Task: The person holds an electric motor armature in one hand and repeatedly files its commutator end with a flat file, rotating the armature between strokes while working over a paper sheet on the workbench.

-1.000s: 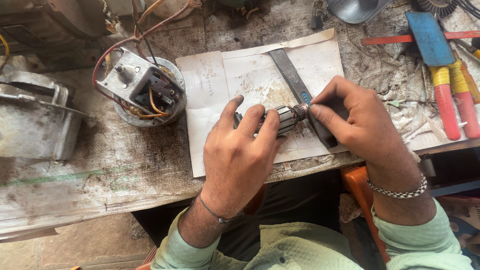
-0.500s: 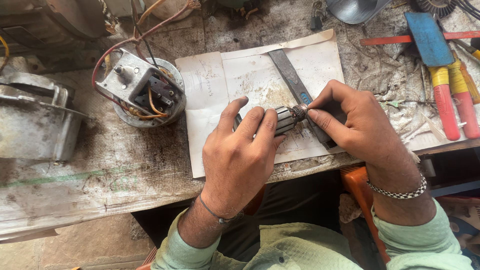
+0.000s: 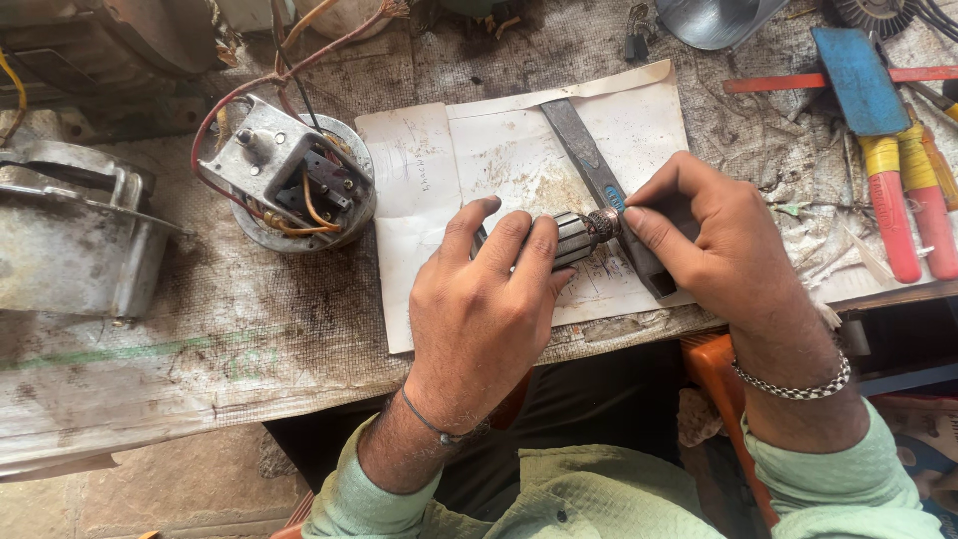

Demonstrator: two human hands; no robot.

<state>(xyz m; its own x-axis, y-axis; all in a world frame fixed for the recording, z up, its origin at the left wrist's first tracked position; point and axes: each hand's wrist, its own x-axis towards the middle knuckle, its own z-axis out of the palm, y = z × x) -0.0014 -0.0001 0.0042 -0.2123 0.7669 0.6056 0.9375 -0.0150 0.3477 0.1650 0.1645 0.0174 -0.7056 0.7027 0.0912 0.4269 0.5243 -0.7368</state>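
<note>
My left hand (image 3: 484,309) is wrapped over a small motor armature (image 3: 577,236), a ribbed metal cylinder with a copper-coloured end. That end pokes out to the right of my fingers. My right hand (image 3: 714,240) pinches at the armature's copper end with thumb and forefinger. Whether it holds a small tool there I cannot tell. Both hands hover over a stained sheet of paper (image 3: 429,190) on the workbench. A flat dark metal file (image 3: 589,160) lies on the paper and runs under my right hand.
A round motor part (image 3: 294,180) with a metal bracket and red and orange wires sits left of the paper. A grey metal housing (image 3: 70,240) stands at the far left. Red-and-yellow-handled tools (image 3: 903,200) and a blue-handled tool (image 3: 858,80) lie at the right.
My right thumb and forefinger have shifted slightly at the armature's copper end. My left hand keeps the same grip.
</note>
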